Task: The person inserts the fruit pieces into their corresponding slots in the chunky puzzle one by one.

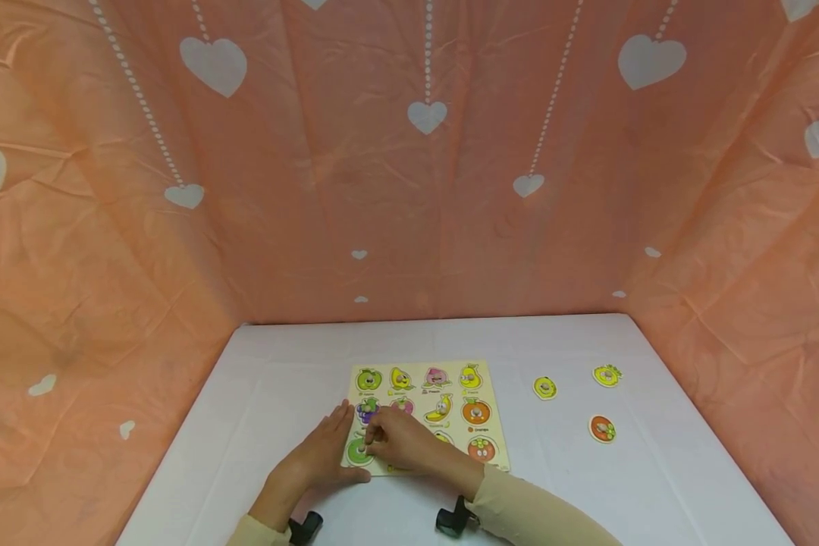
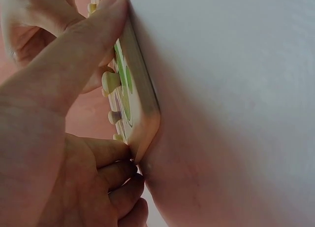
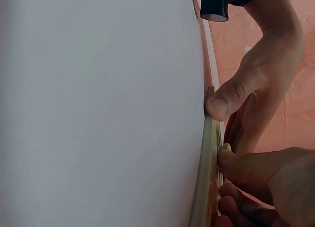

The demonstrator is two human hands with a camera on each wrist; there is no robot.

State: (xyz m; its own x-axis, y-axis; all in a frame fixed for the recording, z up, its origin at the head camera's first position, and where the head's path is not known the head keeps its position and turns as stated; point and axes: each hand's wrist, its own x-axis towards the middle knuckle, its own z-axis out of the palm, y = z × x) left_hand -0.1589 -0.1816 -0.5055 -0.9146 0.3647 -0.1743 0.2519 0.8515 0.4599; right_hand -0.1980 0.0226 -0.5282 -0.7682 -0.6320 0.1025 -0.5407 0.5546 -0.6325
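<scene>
Beige-sleeved left hand, fingers straight, touches the fruit puzzle board at nine o'clock; at eight, the right hand pinches the knobbed green piece. Toward three o'clock I see three loose fruit pieces.

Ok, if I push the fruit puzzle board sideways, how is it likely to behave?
The puzzle board will probably stay stiff, since its edge looks straight and fairly thick. It seems more apt to slide than tip, lying flat on the white tabletop, though the left hand at its edge may brace it.
</scene>
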